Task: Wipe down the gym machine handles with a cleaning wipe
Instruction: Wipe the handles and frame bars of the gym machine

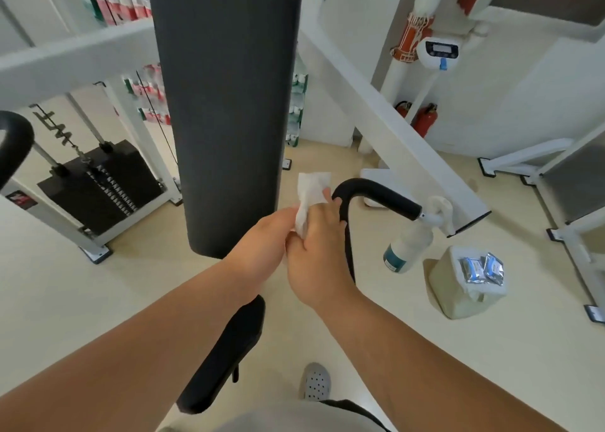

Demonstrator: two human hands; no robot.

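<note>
A white cleaning wipe (310,192) stands up between both hands in the middle of the view. My left hand (265,239) pinches its lower part from the left. My right hand (317,246) grips it from the right, fingertips touching the bend of the black curved machine handle (376,196). That handle runs right to a white arm (435,217) and down as a thin black bar. A second black handle (14,137) curves in at the far left edge, away from both hands.
A tall black back pad (229,104) rises just behind the hands, with the black seat (226,356) below. A spray bottle (407,248) and a white container (468,284) carrying wipe packets (481,269) stand on the floor at right. The weight stack (98,186) is left.
</note>
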